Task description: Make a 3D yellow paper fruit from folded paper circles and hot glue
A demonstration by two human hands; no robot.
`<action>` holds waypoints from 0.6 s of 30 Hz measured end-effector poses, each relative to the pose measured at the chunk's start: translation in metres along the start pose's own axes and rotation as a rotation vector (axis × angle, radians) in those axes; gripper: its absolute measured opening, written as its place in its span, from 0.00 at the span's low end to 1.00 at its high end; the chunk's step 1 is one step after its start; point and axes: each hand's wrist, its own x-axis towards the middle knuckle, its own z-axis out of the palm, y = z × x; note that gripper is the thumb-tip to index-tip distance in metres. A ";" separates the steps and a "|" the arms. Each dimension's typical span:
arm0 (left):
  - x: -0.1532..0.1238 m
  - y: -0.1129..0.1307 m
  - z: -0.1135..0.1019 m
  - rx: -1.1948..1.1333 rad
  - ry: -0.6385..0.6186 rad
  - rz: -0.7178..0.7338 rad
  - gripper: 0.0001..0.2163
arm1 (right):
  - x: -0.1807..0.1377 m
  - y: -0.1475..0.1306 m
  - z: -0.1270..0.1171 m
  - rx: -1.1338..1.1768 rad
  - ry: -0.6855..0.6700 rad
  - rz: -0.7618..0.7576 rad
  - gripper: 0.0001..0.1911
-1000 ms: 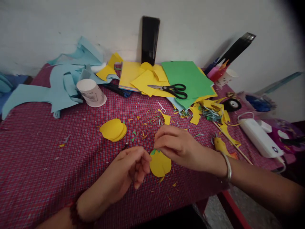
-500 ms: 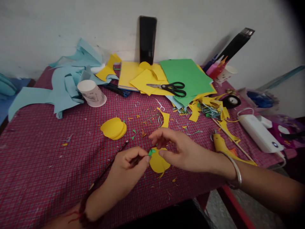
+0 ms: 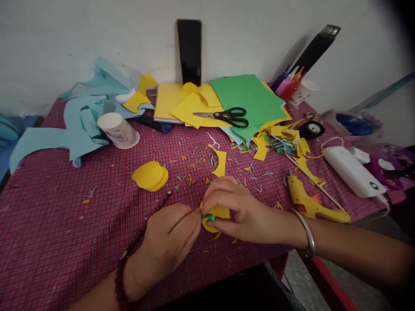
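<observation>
A small curled green paper piece [image 3: 210, 217] sits between my two hands. My left hand [image 3: 173, 233] pinches it from the left, its fingertips pressed together. From the right, my right hand [image 3: 236, 211] closes thumb and fingers around the same piece. Below them on the cloth lies a yellow paper cutout [image 3: 222, 211], partly covered by my right fingers. A stack of rounded yellow cutouts [image 3: 149, 176] rests to the left. Beside my left hand, partly under its wrist, is a dark pencil [image 3: 162, 201].
Black-handled scissors [image 3: 228, 115] lie on green paper [image 3: 249, 99] and yellow sheets. A yellow glue gun [image 3: 306, 201] and a white power box [image 3: 353, 170] are at right. A paper cup [image 3: 118, 129] stands by blue paper scraps [image 3: 81, 125]. A phone [image 3: 190, 52] leans on the wall.
My right hand has come down and left, its fingers closing on the green paper piece beside my left fingertips. The whole view has shifted slightly.
</observation>
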 end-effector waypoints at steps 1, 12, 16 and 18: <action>0.001 0.001 0.000 -0.006 0.002 0.002 0.05 | -0.001 0.000 0.000 -0.024 0.018 -0.029 0.06; -0.001 0.019 0.011 0.089 -0.228 0.062 0.09 | 0.012 0.036 -0.015 0.056 0.134 0.292 0.06; -0.011 0.031 0.020 0.117 -0.338 0.127 0.11 | 0.014 0.042 -0.013 0.019 0.042 0.253 0.05; -0.018 0.033 0.024 0.120 -0.360 0.119 0.12 | 0.014 0.041 -0.010 -0.020 -0.011 0.226 0.04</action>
